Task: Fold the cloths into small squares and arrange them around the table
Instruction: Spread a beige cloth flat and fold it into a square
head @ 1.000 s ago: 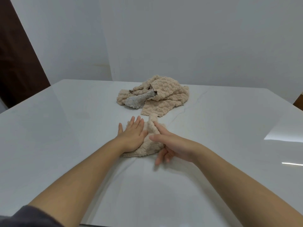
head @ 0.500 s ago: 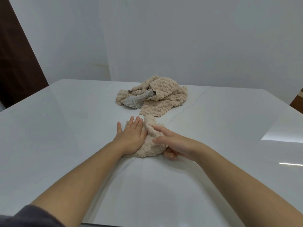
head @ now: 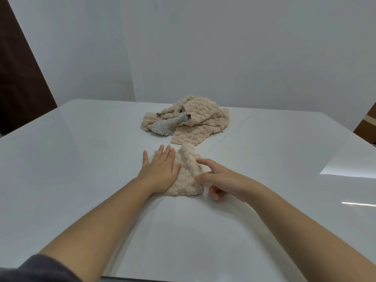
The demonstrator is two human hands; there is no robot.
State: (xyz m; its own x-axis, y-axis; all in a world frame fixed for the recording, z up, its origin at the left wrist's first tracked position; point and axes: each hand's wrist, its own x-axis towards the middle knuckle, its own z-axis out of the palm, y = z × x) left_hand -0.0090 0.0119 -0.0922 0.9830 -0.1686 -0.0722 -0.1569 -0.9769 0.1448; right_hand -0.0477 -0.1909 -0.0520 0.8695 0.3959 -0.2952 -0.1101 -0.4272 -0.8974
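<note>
A small beige fluffy cloth [head: 186, 176] lies partly folded on the white table [head: 81, 159], with a raised ridge along its right side. My left hand [head: 160, 169] presses flat on the cloth's left half, fingers straight and pointing away from me. My right hand [head: 221, 180] is at the cloth's right edge. Its index finger and thumb are spread apart, and their tips touch the cloth. Its other fingers curl under and hold nothing. A heap of unfolded beige cloths [head: 195, 119], with a grey one [head: 166, 127] among them, lies further back at the table's middle.
A white wall stands behind the table's far edge. A dark brown door or panel [head: 18, 78] is at the far left and a brown piece of furniture [head: 368, 125] at the far right. Bright window reflections lie on the table's right side.
My right hand pinched the cloth's right side half a second ago; now its index finger and thumb have spread apart and only touch the edge. My left hand has stayed flat on the cloth.
</note>
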